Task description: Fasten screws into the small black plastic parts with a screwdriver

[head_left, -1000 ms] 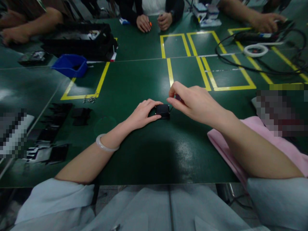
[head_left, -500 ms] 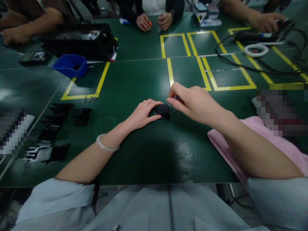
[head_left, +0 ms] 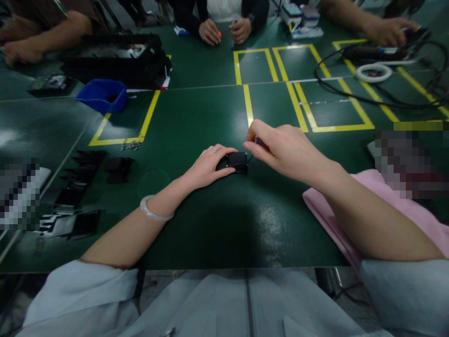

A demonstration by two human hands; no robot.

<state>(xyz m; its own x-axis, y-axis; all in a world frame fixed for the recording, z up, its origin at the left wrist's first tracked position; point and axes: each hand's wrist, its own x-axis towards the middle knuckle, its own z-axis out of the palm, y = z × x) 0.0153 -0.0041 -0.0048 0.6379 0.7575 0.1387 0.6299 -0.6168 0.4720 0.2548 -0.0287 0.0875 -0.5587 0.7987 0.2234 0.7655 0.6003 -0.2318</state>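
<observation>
Between the thumb and fingers of my left hand [head_left: 209, 167], a small black rectangular block [head_left: 237, 161] is held against the table. Tiny bright spots, like screw ends or pins, show at the block's sides. My right hand [head_left: 275, 147] is closed around the dark handle of what looks like a small screwdriver [head_left: 258, 141]. Its thin shaft slants down to the right side of the block; whether the tip touches is too small to tell. My right fingers cover most of the handle.
Left of my hands lie small screws [head_left: 131, 143], black parts [head_left: 118, 168] and flat black pieces [head_left: 75, 180]. Beyond are a blue bin [head_left: 103, 95] and a large black housing [head_left: 115, 63]. A pink cloth [head_left: 372, 180] lies under my right forearm. Co-workers' hands [head_left: 209, 32] and looped cables [head_left: 326, 79] are across the table.
My two hands, the block and the tool stay almost exactly in place. Only a very slight shift of my right hand shows.
</observation>
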